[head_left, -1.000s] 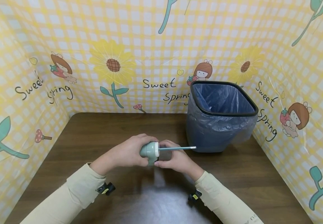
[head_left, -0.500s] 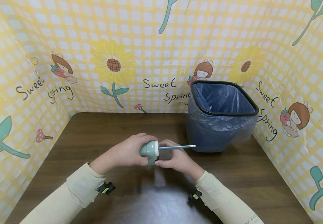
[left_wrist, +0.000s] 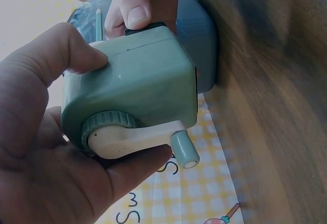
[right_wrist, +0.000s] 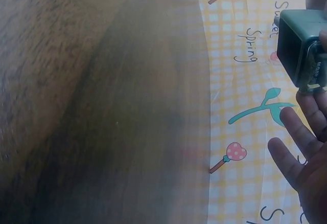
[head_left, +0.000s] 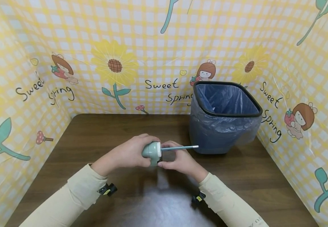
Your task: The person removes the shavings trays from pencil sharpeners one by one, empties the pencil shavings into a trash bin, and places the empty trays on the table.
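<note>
My left hand (head_left: 127, 153) grips a green hand-crank pencil sharpener (head_left: 152, 152), tilted on its side above the table. In the left wrist view, its white crank (left_wrist: 133, 138) with a green knob faces the camera. A light-blue pencil (head_left: 179, 148) sticks out of the sharpener's white front, its eraser end pointing right. My right hand (head_left: 183, 162) pinches a dark see-through shavings drawer (head_left: 168, 155) at the sharpener's front side, thumb on its black edge. In the right wrist view, the sharpener (right_wrist: 295, 45) shows a dark underside, and some fingers spread below it.
A bin (head_left: 215, 135) with a black rim and a blue-grey bag lining stands at the back right, just beyond my right hand. Yellow checked cloth (head_left: 158, 56) walls in the brown wooden table (head_left: 101, 129) at the back and both sides.
Both hands stay almost in place on the sharpener and its drawer. The pencil's eraser end has risen slightly in the head view.
</note>
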`<act>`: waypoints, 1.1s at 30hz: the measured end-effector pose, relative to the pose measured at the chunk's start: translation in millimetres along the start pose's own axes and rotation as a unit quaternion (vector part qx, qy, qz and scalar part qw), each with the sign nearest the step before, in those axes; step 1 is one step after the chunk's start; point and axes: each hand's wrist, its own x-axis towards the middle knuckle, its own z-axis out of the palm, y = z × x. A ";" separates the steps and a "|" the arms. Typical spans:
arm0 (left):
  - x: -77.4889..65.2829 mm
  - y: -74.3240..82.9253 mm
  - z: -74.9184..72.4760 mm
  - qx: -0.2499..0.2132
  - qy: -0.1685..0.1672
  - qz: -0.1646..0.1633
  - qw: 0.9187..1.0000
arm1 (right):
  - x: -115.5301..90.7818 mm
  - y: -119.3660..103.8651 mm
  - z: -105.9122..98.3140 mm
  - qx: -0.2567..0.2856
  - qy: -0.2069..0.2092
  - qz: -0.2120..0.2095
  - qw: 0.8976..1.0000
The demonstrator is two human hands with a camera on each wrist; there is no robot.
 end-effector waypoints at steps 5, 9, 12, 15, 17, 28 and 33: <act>0.3 -0.3 -1.8 0.001 -0.001 -0.006 1.000 | -0.2 -1.3 -2.7 0.004 0.003 0.001 1.000; 0.8 -1.3 -2.8 0.002 -0.001 -0.009 1.000 | -0.4 -1.3 -4.5 0.009 0.005 0.008 1.000; 1.1 -1.8 -2.9 0.004 -0.001 -0.007 1.000 | -0.4 -0.9 -4.8 0.009 0.003 0.007 1.000; 1.3 -1.9 -2.8 0.006 -0.001 -0.007 1.000 | -0.8 -0.6 -4.7 0.011 0.003 0.008 1.000; 1.4 -1.8 -2.7 0.006 0.000 -0.007 1.000 | -1.2 -0.2 -4.6 0.014 0.003 0.012 1.000; 0.7 -3.6 -3.8 0.006 -0.001 -0.009 1.000 | -0.9 -1.1 -4.9 0.017 0.003 0.010 1.000; -0.6 -4.4 -5.0 0.005 0.001 -0.013 1.000 | -1.8 0.3 -6.1 0.024 0.007 0.011 1.000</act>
